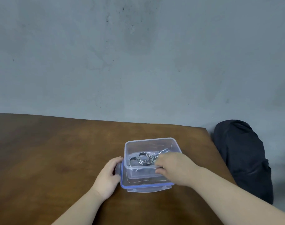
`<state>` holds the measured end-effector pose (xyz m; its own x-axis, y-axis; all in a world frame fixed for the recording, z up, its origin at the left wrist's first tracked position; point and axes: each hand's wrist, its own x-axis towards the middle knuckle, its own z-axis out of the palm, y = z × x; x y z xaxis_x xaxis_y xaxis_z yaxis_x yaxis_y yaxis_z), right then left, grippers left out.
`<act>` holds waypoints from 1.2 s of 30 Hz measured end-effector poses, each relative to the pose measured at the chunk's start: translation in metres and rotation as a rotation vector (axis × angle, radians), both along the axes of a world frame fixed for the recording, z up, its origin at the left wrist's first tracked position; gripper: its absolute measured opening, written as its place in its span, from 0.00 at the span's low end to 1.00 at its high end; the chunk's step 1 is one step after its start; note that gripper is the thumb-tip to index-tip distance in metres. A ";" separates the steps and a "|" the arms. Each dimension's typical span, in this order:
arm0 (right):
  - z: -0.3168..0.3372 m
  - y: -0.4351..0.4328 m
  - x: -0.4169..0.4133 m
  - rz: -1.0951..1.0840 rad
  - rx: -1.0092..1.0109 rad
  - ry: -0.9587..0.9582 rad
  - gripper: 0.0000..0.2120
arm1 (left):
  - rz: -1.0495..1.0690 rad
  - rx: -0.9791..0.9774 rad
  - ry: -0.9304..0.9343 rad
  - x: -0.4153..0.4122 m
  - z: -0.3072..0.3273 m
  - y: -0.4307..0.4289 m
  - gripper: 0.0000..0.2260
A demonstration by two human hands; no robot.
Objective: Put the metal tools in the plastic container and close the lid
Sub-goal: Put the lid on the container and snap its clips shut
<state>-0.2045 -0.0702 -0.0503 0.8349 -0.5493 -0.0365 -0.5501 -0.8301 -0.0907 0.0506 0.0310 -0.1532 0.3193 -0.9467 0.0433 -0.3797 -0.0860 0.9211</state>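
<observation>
A clear plastic container (150, 142) stands on the brown wooden table, resting on its blue-rimmed lid (146, 186), which lies flat underneath it. Metal tools (144, 158) with ring handles lie inside the container. My right hand (174, 168) reaches over the container's near right edge with its fingers on the wall and rim, next to the tools. My left hand (108, 174) grips the lid's left latch tab beside the container.
The table (57, 151) ends at a right edge close to the container. A dark bundle of cloth (242, 158) lies beyond that edge, against the grey wall (138, 54).
</observation>
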 end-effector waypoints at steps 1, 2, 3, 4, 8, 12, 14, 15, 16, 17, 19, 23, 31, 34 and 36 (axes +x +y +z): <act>0.003 -0.001 -0.003 -0.017 -0.007 -0.011 0.11 | -0.064 0.023 -0.120 -0.004 0.003 0.005 0.31; 0.007 -0.002 -0.005 -0.039 -0.012 -0.023 0.11 | -0.128 0.048 -0.252 -0.007 0.003 0.008 0.32; 0.009 -0.004 -0.008 -0.058 -0.018 -0.035 0.11 | -0.175 0.053 -0.429 -0.011 0.002 0.009 0.35; 0.012 -0.005 -0.010 -0.070 -0.028 -0.044 0.11 | -0.208 0.048 -0.610 -0.015 -0.001 0.009 0.36; 0.015 -0.013 -0.019 -0.099 -0.053 -0.048 0.13 | -0.312 -0.091 -1.030 -0.024 -0.012 0.011 0.26; 0.013 -0.023 -0.024 -0.143 -0.023 -0.048 0.15 | -0.458 -0.299 -1.228 -0.025 -0.003 0.014 0.24; 0.013 -0.027 -0.025 -0.142 -0.016 -0.046 0.15 | -0.460 -0.381 -1.141 -0.030 0.023 0.024 0.19; 0.011 -0.028 -0.024 -0.132 -0.021 -0.043 0.15 | -0.443 -0.426 -1.099 -0.030 0.038 0.028 0.17; 0.011 -0.028 -0.024 -0.129 -0.017 -0.025 0.15 | -0.417 -0.484 -1.065 -0.030 0.051 0.031 0.16; 0.009 -0.029 -0.023 -0.126 -0.007 -0.010 0.16 | -0.399 -0.527 -1.020 -0.028 0.064 0.034 0.15; 0.002 -0.029 -0.022 -0.123 0.012 0.011 0.18 | -0.359 -0.590 -0.905 -0.022 0.087 0.038 0.17; -0.012 -0.024 -0.017 -0.114 0.053 0.027 0.10 | -0.198 -0.627 -0.690 -0.010 0.102 0.032 0.18; 0.004 -0.031 -0.039 -0.495 0.653 -0.821 0.15 | 0.014 -0.406 -0.302 -0.022 0.125 -0.021 0.14; 0.020 -0.035 -0.050 -0.447 0.828 -1.160 0.25 | 0.023 -0.242 -0.254 -0.030 0.134 -0.055 0.20; 0.027 -0.033 -0.048 -0.419 0.710 -1.148 0.23 | -0.023 -0.162 -0.291 -0.036 0.140 -0.077 0.20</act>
